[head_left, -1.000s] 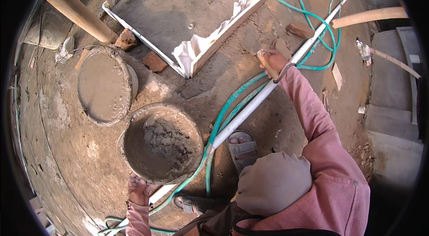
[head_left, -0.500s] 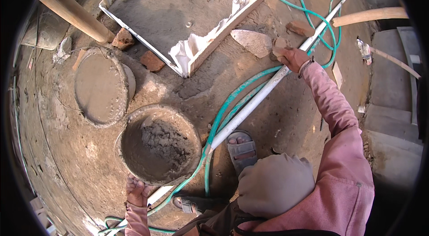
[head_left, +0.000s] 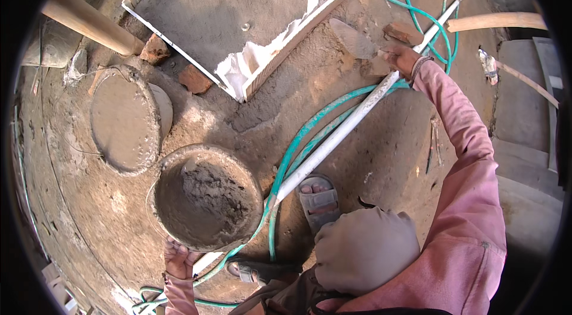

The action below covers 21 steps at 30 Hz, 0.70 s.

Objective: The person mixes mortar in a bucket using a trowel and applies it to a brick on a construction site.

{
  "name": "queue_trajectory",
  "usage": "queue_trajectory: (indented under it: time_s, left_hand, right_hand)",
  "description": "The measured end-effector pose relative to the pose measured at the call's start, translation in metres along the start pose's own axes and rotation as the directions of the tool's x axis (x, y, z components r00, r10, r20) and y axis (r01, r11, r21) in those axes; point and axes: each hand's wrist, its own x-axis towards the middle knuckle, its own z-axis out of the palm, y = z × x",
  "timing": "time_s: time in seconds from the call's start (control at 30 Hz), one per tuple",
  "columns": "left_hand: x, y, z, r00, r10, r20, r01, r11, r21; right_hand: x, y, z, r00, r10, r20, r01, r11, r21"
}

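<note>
Mortar-caked trowel (head_left: 356,39), gripped in the right hand (head_left: 404,60), has swung out from the white pipe (head_left: 351,126) toward the slab form (head_left: 238,11); left hand (head_left: 179,258) holds the mortar pan (head_left: 205,197) rim, the wet mix just ahead of that grip.

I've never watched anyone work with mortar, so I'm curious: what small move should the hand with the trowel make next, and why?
Probably swing the trowel down to the bucket. Its blade looks bare and is held by the right hand out over the ground, far from the wet mortar in the bucket, whose rim the left hand grips as if to steady it.
</note>
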Motion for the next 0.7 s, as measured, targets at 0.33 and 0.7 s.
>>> queue_trajectory:
  time_s: [0.33,0.7]
  left_hand:
    - [0.002,0.004,0.001,0.999,-0.032,-0.041,0.032,0.999,0.009]
    - [0.005,-0.004,-0.017,1.0,0.001,-0.018,-0.001,1.0,-0.008]
  right_hand:
    - [0.005,-0.08,0.068,0.936,0.353,0.011,-0.23,0.585,0.778]
    - [-0.087,-0.144,0.197,0.989,-0.121,-0.08,0.141,0.93,0.34]
